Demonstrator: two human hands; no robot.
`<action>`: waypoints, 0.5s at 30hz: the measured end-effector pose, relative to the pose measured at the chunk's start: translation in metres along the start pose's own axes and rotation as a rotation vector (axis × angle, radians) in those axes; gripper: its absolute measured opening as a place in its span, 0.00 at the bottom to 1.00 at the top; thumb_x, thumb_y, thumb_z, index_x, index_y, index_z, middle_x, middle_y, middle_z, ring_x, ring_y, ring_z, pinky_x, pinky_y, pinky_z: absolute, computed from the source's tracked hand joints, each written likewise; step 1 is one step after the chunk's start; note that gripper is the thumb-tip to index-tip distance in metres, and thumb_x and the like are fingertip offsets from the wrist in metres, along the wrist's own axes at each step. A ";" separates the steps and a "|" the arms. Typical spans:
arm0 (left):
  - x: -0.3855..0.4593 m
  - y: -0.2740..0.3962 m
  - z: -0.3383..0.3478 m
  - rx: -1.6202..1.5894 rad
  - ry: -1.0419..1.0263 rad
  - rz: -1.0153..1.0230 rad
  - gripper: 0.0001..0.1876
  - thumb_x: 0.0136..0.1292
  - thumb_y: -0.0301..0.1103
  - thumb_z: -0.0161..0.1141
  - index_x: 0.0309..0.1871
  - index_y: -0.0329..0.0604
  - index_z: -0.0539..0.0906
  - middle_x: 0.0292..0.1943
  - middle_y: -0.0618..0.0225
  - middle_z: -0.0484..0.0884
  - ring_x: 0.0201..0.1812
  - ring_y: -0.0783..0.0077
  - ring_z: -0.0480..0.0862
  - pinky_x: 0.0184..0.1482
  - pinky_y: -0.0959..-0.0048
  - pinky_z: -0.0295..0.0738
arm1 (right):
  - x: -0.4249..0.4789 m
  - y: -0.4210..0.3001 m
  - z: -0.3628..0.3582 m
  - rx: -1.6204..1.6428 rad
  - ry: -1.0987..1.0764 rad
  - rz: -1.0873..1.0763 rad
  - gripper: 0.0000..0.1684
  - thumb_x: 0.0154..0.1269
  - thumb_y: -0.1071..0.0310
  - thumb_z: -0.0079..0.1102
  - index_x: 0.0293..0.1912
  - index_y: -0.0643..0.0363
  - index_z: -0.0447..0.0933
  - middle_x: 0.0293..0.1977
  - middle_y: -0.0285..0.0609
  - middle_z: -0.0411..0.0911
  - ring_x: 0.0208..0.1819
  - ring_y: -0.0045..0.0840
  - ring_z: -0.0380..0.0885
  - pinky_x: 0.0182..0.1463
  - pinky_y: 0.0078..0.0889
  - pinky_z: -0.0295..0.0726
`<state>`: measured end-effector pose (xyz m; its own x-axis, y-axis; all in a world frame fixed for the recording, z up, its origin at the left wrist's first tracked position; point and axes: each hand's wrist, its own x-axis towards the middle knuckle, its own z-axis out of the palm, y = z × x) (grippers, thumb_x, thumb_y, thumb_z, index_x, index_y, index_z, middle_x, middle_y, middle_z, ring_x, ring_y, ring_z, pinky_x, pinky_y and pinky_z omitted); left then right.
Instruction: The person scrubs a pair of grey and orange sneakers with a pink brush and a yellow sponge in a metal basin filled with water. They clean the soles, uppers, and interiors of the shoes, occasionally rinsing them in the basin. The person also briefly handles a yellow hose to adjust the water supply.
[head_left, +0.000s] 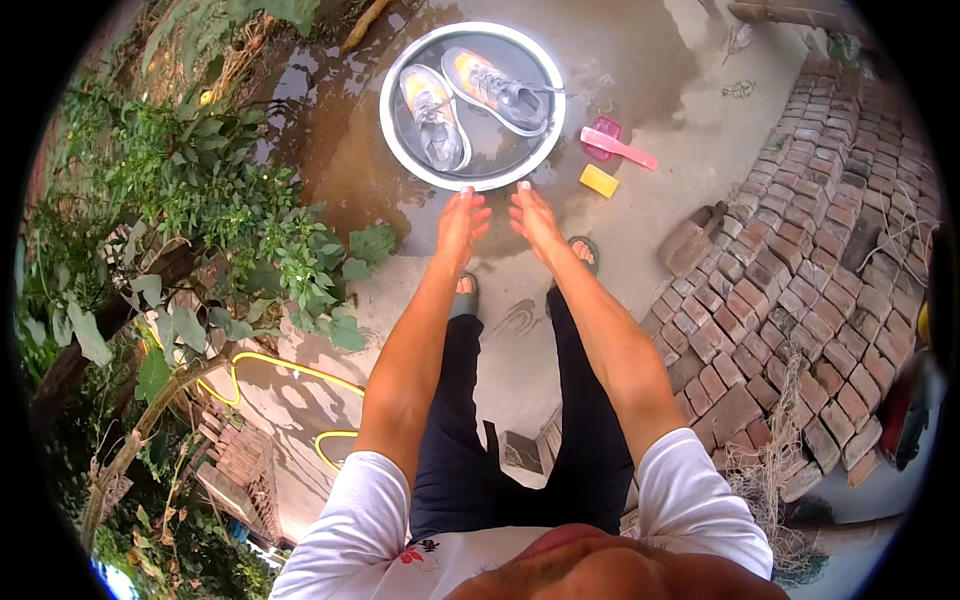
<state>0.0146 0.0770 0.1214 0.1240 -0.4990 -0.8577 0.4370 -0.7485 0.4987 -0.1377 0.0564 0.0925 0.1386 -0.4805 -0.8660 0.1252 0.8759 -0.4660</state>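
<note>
Before me on the wet concrete is a round metal basin (556, 112) with water in it. Two grey sneakers with orange patches lie inside, the left sneaker (435, 120) and the right sneaker (499, 90), laces still threaded. My left hand (460, 225) and my right hand (534, 216) reach forward with palms facing each other and fingers apart, holding nothing. Their fingertips are at the basin's near rim; whether they touch it I cannot tell. To the right of the basin, a pink brush (619, 148) rests across a dark pink tray (602, 129). Nearer sits a yellow soap bar (598, 181).
Stacked bricks (795, 300) fill the right side, with a loose brick block (686, 246) beside them. Leafy plants (225, 195) crowd the left. A yellow hose (300, 366) runs along the ground at lower left. My sandalled feet (465, 292) stand behind the basin.
</note>
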 end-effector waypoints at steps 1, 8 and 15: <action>0.024 0.000 0.006 -0.009 0.004 0.036 0.31 0.74 0.54 0.48 0.70 0.40 0.65 0.63 0.55 0.73 0.56 0.61 0.78 0.52 0.61 0.75 | 0.022 0.001 0.002 -0.041 -0.032 0.012 0.43 0.72 0.37 0.47 0.72 0.58 0.58 0.68 0.49 0.63 0.66 0.37 0.67 0.67 0.42 0.68; 0.194 -0.049 0.017 -0.033 0.063 0.173 0.26 0.75 0.49 0.48 0.66 0.38 0.69 0.56 0.58 0.74 0.53 0.66 0.78 0.50 0.65 0.76 | 0.169 0.009 0.018 -0.273 -0.189 -0.186 0.29 0.75 0.47 0.43 0.54 0.63 0.77 0.50 0.51 0.80 0.54 0.38 0.77 0.58 0.39 0.71; 0.332 -0.075 0.011 -0.235 0.320 0.334 0.30 0.76 0.50 0.43 0.69 0.35 0.64 0.68 0.55 0.67 0.66 0.57 0.69 0.66 0.60 0.64 | 0.294 0.003 0.023 -0.963 -0.045 -0.326 0.32 0.73 0.48 0.38 0.57 0.66 0.75 0.58 0.61 0.74 0.62 0.51 0.71 0.65 0.49 0.67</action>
<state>0.0130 -0.0369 -0.1991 0.5413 -0.5075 -0.6704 0.5109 -0.4347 0.7416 -0.0737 -0.0828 -0.1591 0.2789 -0.6860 -0.6720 -0.6781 0.3548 -0.6437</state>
